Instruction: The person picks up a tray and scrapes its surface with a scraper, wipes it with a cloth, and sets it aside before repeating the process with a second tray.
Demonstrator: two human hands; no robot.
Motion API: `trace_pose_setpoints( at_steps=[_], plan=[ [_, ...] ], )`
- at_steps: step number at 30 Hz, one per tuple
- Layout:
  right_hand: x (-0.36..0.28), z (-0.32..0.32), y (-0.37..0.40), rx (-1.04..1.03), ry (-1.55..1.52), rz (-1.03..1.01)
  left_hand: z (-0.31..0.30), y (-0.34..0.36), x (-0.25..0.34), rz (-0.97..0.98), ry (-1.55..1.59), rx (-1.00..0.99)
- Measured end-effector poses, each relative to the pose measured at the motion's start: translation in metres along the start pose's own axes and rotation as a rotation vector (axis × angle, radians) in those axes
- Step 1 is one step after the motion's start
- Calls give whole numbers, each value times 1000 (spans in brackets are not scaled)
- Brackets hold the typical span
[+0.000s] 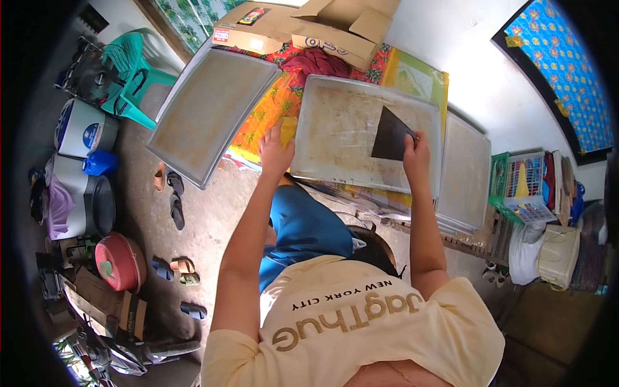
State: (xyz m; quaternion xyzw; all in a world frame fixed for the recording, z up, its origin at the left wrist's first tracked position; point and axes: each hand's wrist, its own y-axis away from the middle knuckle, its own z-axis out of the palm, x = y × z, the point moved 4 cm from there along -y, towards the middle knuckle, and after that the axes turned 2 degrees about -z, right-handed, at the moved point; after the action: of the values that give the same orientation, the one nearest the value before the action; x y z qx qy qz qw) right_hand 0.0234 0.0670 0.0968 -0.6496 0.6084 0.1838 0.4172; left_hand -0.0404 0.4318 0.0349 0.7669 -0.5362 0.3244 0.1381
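My right hand point(417, 151) grips one corner of a dark, flat, triangular scraper point(391, 134), held over the right part of a large pale tray point(345, 122). That tray has brownish smears across its surface and a raised grey rim. My left hand point(276, 151) is open, fingers stretched out, above a yellow-orange flowered cloth point(253, 122) just left of the tray. It holds nothing that I can see. A second large tray point(213, 109), similarly stained, lies tilted farther left.
Cardboard boxes point(342, 32) stand behind the trays. More stacked trays point(464, 171) lie at right, before a green basket point(500, 174). Left are a green chair point(132, 77), a red basin point(121, 263) and scattered slippers point(176, 209) on the floor.
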Motion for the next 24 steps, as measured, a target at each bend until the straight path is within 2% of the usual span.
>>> trace_pose_setpoints(
  at_steps=[2, 3, 4, 6, 9, 12, 15, 18, 22, 24],
  plan=[
    [7, -1, 8, -12, -177, 184, -2, -32, 23, 1, -24, -63],
    [19, 9, 11, -57, -453, 359, 2, -50, 30, -13, -53, -91],
    [29, 13, 16, -22, -570, 468, 7, -69, 38, -27, -81, -119],
    [6, 15, 27, 42, -801, 682, 18, -105, 50, -34, -126, -156],
    [42, 30, 34, -62, -668, 558, 34, -148, 68, -10, -158, -172],
    [72, 47, 39, -144, -580, 552, 46, -183, 85, 27, -171, -173],
    [97, 59, 46, -134, -433, 524, 71, -216, 84, 44, -198, -205],
    [104, 61, 49, -95, -400, 489, 85, -237, 79, 9, -203, -174],
    [95, 58, 49, -102, -505, 589, 82, -245, 75, -137, -225, -333],
    [94, 58, 48, -94, -465, 585, 75, -250, 74, -176, -290, -301]
  ],
)
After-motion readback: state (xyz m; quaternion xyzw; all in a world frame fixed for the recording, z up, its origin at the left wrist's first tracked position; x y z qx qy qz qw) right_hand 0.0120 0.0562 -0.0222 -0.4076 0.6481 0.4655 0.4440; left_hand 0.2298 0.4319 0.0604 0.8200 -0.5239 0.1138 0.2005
